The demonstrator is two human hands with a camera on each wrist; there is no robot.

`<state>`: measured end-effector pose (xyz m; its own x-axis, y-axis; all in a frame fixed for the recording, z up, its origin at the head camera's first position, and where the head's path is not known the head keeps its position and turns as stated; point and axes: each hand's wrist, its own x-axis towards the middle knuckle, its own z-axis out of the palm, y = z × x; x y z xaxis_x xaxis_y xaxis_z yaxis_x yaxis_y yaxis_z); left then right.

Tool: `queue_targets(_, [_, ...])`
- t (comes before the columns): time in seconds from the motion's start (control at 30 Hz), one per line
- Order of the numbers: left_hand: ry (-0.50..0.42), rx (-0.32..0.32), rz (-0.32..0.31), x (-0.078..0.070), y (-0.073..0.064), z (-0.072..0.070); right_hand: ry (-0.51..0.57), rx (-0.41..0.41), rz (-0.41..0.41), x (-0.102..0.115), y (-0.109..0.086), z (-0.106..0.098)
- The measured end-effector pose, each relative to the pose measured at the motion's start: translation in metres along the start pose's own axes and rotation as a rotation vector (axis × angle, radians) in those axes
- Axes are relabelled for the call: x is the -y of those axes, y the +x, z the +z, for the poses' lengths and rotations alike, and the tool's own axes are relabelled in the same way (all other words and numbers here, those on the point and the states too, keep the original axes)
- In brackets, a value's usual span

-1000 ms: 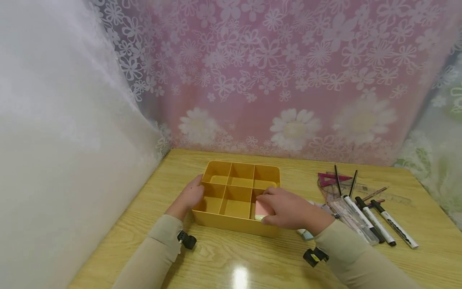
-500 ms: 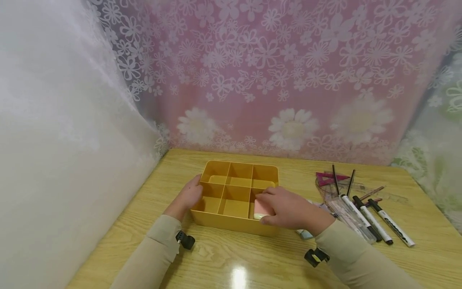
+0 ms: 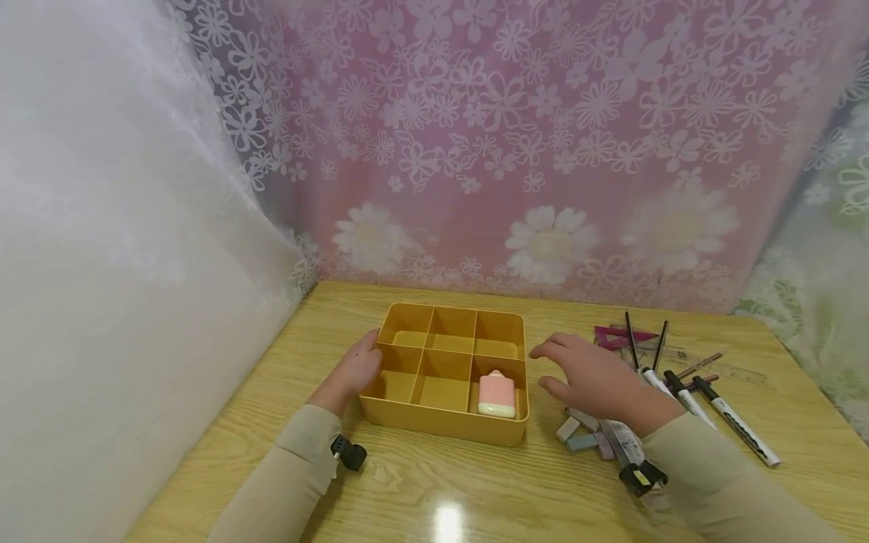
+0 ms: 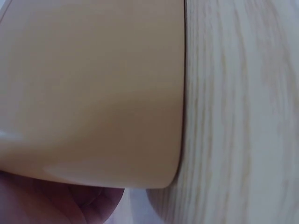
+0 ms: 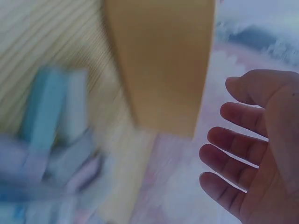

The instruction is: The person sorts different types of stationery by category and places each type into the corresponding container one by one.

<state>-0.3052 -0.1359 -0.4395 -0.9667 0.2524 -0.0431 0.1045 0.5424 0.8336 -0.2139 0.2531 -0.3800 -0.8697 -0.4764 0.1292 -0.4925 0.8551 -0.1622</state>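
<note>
A yellow storage box (image 3: 441,422) with several compartments stands on the table. My left hand (image 3: 354,372) holds its left side; in the left wrist view, curled fingers (image 4: 100,205) show beside the outer wall (image 4: 107,102). A small pink bottle-shaped item (image 3: 497,394) with a cream base lies in the front right compartment. Just right of the box, my right hand (image 3: 597,377) is raised with fingers spread and nothing in it. The right wrist view shows that hand's fingers (image 5: 233,165) apart from the box wall (image 5: 163,65).
Several small pastel blocks (image 3: 582,442) lie below the right hand, partly hidden by it. Markers (image 3: 740,422), pencils (image 3: 634,339), a magenta set square (image 3: 614,337) and a clear ruler (image 3: 733,367) are spread at the right. A floral curtain (image 3: 475,151) hangs behind the table.
My right hand has let go of the pink bottle-shaped item in the front right compartment and moved right, out of the box. The left hand stays at the box's side.
</note>
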Motion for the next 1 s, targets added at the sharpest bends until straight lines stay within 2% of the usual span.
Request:
queue_targets(0.13, [0.015, -0.002, 0.001, -0.002, 0.000, -0.002, -0.002, 0.027, 0.085, -0.033, -0.011, 0.001])
queue_targets(0.43, [0.021, 0.008, 0.003, -0.002, -0.001, -0.003, 0.041, 0.036, 0.248, -0.116, -0.041, 0.010])
queue_targets(0.57, [0.013, -0.002, -0.002, -0.002, -0.002, -0.002, 0.071, 0.065, 0.332, -0.145, -0.057, 0.012])
queue_targets(0.8, [0.006, -0.013, 0.009, -0.001, -0.001, 0.000, 0.089, 0.091, 0.426, -0.174, -0.076, 0.022])
queue_targets(1.0, [0.005, -0.010, 0.018, 0.000, -0.001, 0.001, 0.104, 0.123, 0.450, -0.180, -0.084, 0.018])
